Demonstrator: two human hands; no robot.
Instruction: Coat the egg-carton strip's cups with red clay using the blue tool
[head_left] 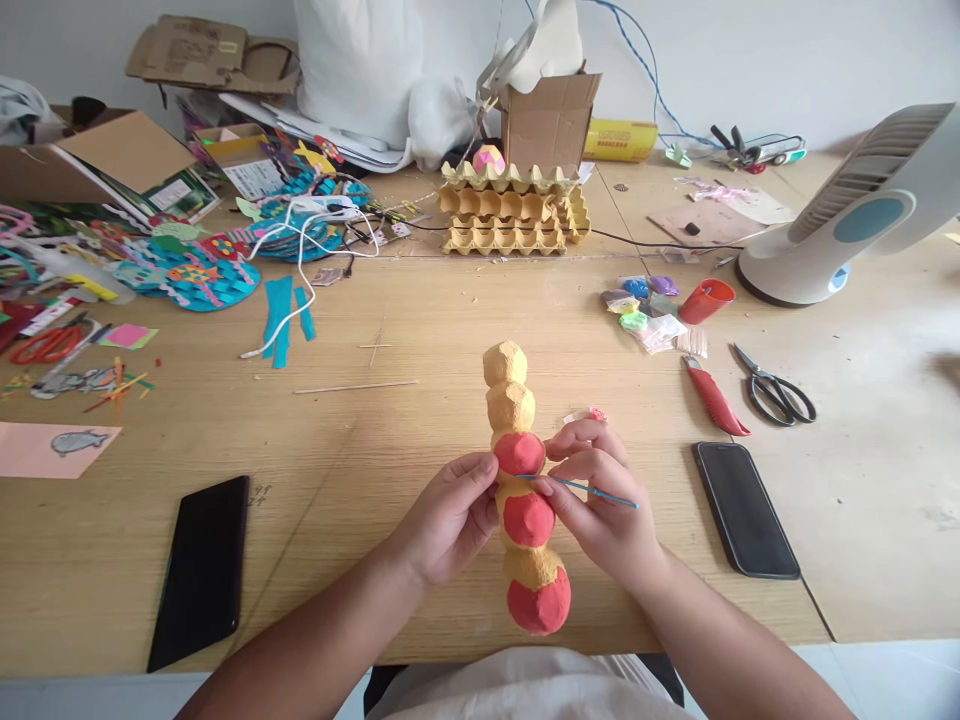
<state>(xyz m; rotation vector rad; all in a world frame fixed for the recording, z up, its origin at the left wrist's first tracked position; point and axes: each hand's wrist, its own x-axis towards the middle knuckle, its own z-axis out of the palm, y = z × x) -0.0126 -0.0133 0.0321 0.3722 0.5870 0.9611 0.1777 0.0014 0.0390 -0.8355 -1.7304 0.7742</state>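
Upright before me stands a strip of yellow egg carton cups (511, 408), its three nearest cups covered in red, clay-like material (529, 520). My left hand (457, 510) pinches the strip's left side near the middle. Between the thumb and fingers of my right hand (600, 490) is a thin blue stick (600, 491), its tip against the carton just below the uppermost red cup. Those fingers also lie close to the strip's right side. Just beyond them is a small packet with a pinkish-red lump (596, 414), partly hidden by my hand.
Two phones (201, 570) (747, 510) flank my arms. To the right lie a red-handled cutter (716, 397), black scissors (780, 396), clay packets (636, 290), a red cup (706, 300) and a fan (840, 220). Stacked egg cartons (506, 235) and blue paper crafts (202, 285) sit farther back.
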